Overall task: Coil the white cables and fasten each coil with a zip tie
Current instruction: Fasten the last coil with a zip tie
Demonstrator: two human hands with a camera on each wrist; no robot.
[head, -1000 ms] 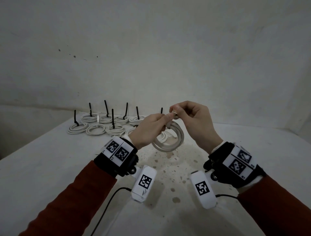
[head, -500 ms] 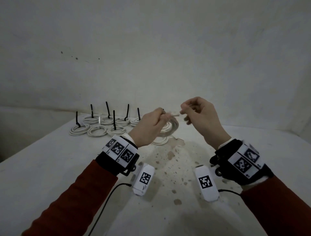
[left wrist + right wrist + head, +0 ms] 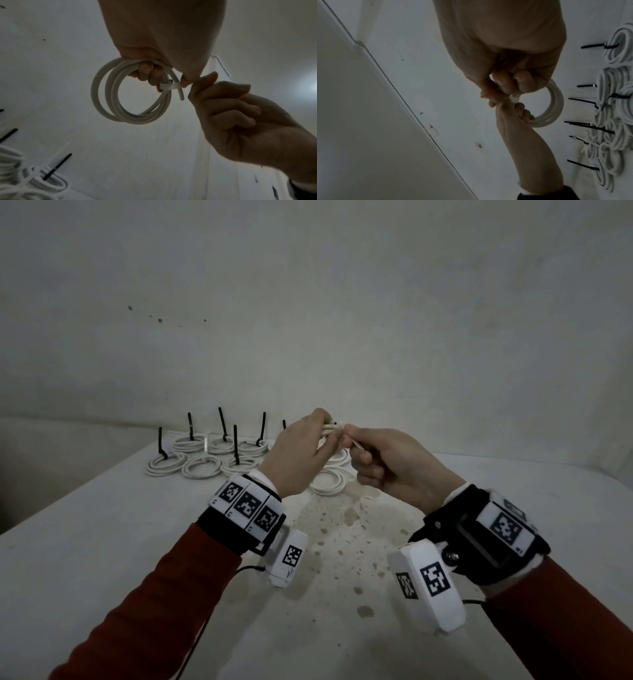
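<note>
My left hand (image 3: 308,446) holds a white cable coil (image 3: 130,93) above the table, fingers curled through the ring. A white zip tie (image 3: 169,85) is wrapped round the strands beside the cable's free end. My right hand (image 3: 356,446) sits close to the right of the left hand and pinches the zip tie's tail (image 3: 356,444) between thumb and forefinger. In the right wrist view the coil (image 3: 556,102) hangs past both hands and the tie (image 3: 515,99) shows between the fingers. In the head view the left hand hides most of the coil.
Several tied coils (image 3: 205,453) with upright black zip tie tails lie at the table's back left. Another white coil (image 3: 327,484) lies on the table under my hands. The white table (image 3: 342,559) is stained in the middle. A wall stands close behind.
The coil hung below both hands, then the right hand drew away to the right. Now the right hand is back beside the left, lower, and the coil sits behind the left hand.
</note>
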